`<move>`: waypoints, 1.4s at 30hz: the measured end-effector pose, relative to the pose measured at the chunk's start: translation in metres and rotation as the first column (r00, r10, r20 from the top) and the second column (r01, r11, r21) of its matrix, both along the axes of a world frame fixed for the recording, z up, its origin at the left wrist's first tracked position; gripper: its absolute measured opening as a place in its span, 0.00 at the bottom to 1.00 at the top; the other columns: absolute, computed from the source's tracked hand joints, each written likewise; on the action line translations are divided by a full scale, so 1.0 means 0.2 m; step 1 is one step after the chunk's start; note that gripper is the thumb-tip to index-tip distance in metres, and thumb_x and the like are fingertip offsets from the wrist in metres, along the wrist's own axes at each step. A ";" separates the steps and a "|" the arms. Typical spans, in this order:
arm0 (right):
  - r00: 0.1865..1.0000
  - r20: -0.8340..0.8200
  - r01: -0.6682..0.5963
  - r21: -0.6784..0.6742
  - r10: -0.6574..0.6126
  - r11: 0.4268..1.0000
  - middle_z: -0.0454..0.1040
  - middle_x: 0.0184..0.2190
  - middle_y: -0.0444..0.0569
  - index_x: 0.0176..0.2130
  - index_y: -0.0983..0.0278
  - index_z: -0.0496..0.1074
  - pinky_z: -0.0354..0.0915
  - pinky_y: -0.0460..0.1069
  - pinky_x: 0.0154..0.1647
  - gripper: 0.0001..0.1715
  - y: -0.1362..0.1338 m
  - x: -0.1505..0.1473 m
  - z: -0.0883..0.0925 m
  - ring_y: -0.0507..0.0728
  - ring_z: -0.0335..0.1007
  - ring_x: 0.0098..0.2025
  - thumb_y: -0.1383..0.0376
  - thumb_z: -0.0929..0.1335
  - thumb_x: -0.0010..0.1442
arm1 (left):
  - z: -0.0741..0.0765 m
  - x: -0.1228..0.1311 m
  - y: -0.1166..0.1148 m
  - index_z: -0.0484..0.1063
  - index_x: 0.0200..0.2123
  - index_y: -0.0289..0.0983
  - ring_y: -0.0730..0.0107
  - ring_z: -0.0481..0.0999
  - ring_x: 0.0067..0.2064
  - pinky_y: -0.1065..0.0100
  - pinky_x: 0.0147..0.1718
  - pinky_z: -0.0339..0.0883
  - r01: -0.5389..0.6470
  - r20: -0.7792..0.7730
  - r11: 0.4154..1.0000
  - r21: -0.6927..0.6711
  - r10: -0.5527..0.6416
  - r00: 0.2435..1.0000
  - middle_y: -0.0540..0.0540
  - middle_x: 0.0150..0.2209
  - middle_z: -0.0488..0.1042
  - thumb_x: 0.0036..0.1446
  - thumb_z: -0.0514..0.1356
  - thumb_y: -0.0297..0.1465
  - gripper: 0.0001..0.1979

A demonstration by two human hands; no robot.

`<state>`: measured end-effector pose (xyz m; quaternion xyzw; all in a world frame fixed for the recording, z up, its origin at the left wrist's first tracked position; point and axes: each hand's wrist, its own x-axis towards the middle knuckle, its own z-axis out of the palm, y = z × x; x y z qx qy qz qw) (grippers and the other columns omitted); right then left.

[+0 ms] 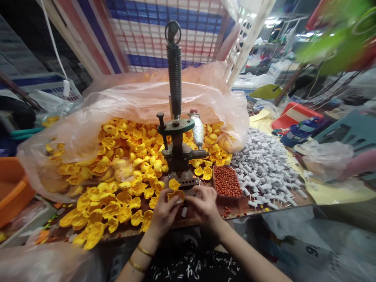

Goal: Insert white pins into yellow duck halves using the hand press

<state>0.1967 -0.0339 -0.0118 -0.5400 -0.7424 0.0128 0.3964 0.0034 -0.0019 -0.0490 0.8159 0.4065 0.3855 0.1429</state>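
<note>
sack (299, 243) | "9", rest unclear | black garment (176, 271) | white lettering unreadable

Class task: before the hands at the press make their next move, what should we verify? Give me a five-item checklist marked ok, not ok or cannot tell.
1. Yellow piece in hand: ok; the left hand grips a yellow piece.
2. Part in the right hand: cannot tell; its fingers hide whatever they may hold.
3. Fingers well clear of the press: not ok, I'd judge; both hands are close in front of its base.
4. All red beads in their box: not ok; some loose beads lie in front of it.
5. Grey parts at hand: ok; they are heaped right of the box.
</note>
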 end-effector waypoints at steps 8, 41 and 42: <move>0.813 0.380 0.570 -0.370 -0.441 0.734 0.74 0.38 0.52 0.31 0.61 0.79 0.47 0.55 0.42 0.09 0.24 0.57 -0.06 0.61 0.61 0.43 0.67 0.67 0.57 | 0.00 -0.27 0.16 0.76 0.45 0.42 0.56 0.71 0.44 0.54 0.45 0.69 -0.293 -0.152 0.933 0.210 0.328 0.932 0.40 0.44 0.67 0.59 0.58 0.33 0.12; 0.546 -0.821 -0.446 -0.451 -0.164 0.773 0.79 0.31 0.49 0.31 0.63 0.79 0.67 0.52 0.40 0.11 0.24 -0.14 -0.05 0.57 0.73 0.34 0.59 0.73 0.47 | 0.17 0.04 0.07 0.79 0.42 0.34 0.57 0.77 0.47 0.60 0.49 0.68 0.327 0.640 0.576 -0.749 0.502 0.582 0.40 0.43 0.80 0.44 0.69 0.41 0.23; 0.652 -0.748 -0.370 -0.454 -0.122 0.811 0.78 0.29 0.49 0.30 0.63 0.79 0.66 0.51 0.39 0.09 0.26 -0.14 -0.06 0.57 0.72 0.34 0.60 0.72 0.49 | 0.16 0.03 0.09 0.78 0.42 0.34 0.56 0.77 0.47 0.58 0.49 0.68 0.273 0.610 0.615 -0.740 0.443 0.656 0.39 0.44 0.79 0.46 0.68 0.42 0.23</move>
